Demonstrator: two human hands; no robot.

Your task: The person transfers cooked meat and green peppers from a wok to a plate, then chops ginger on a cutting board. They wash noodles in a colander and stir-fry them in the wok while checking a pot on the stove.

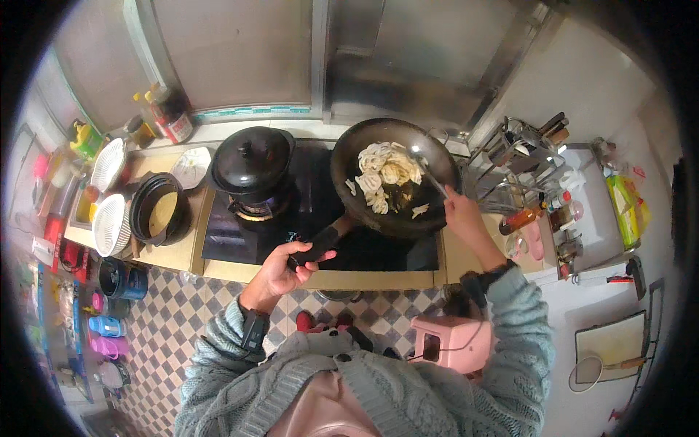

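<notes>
My left hand (288, 269) is wrapped around the dark handle (322, 243) of a large wok (355, 136). The wok rests over the right side of a black glass-topped gas stove (377, 254). Inside it lie pale sliced pieces of food (390, 164), bunched toward the far left, with a little dark liquid beside them. In my right hand (464, 218) is a metal spatula (435, 182), which reaches into the wok. Its head meets the right edge of the food and is partly hidden there.
A lidded black pot (251, 158) stands over a lit burner at left. Beyond it are an open dark pot (143, 218), white colanders (111, 226) and a plate (192, 166). Right of the wok are a utensil rack (510, 147) and bottles (521, 220). A pink bin (456, 344) stands on the floor.
</notes>
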